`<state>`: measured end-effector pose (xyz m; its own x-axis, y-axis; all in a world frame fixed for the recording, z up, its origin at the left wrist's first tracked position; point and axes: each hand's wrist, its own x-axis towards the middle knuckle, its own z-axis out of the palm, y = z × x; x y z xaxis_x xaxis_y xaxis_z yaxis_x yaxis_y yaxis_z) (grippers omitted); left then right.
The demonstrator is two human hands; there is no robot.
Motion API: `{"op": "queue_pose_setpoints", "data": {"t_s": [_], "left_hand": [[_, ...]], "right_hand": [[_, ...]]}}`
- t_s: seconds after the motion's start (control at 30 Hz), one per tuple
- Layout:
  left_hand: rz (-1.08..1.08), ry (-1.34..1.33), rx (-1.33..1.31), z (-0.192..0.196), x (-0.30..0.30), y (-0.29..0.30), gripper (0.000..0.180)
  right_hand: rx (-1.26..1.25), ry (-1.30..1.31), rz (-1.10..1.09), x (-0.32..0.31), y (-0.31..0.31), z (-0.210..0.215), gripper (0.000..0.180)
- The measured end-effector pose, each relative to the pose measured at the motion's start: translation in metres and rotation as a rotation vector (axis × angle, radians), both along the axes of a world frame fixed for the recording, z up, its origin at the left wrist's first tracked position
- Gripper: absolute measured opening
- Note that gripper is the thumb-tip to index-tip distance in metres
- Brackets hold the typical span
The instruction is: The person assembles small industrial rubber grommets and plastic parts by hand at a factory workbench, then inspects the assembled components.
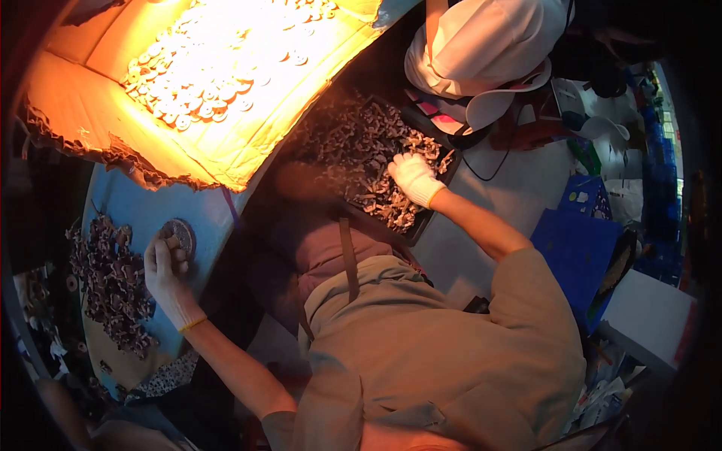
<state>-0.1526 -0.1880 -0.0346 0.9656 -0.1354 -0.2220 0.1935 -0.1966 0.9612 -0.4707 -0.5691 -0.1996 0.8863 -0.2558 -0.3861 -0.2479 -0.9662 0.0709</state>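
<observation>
My left hand (167, 272), in a white knit glove, is at a round, grey-rimmed disc (181, 234) on a blue tabletop (150, 197). Its fingers are curled, and whatever is between them is too small to make out. Beside it lies a heap of small dark brown, irregular parts (113, 282). My right hand (415, 179), gloved the same way, reaches into a black crate (410, 234) filled with similar brown parts (361, 143). Its fingers are bent down among the parts, with the tips hidden, so what they grip cannot be seen.
A cardboard box (83, 94) holding many small ring-shaped pieces (188, 94) stands under glaring light at the upper left. White cap-like cloth (481, 45) is beyond the crate. On the right are a blue panel (575, 252) and a white box (648, 316). Small grey pieces (171, 376) lie at the table's near end.
</observation>
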Motion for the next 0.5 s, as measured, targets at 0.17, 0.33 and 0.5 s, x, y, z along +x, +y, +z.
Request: {"op": "queue_pose_setpoints", "data": {"t_s": [0.17, 0.33, 0.5], "left_hand": [[0.022, 0.008, -0.007, 0.001, -0.001, -0.004, 0.035], [0.02, -0.007, -0.037, 0.0, -0.003, -0.002, 0.039], [-0.046, -0.042, -0.066, 0.0, -0.001, -0.003, 0.047]], "right_hand": [[-0.051, 0.038, -0.133, 0.004, 0.003, -0.028, 0.018], [0.108, -0.02, -0.149, -0.005, 0.005, -0.008, 0.024], [0.203, -0.169, -0.28, -0.004, -0.017, -0.002, 0.032]]}}
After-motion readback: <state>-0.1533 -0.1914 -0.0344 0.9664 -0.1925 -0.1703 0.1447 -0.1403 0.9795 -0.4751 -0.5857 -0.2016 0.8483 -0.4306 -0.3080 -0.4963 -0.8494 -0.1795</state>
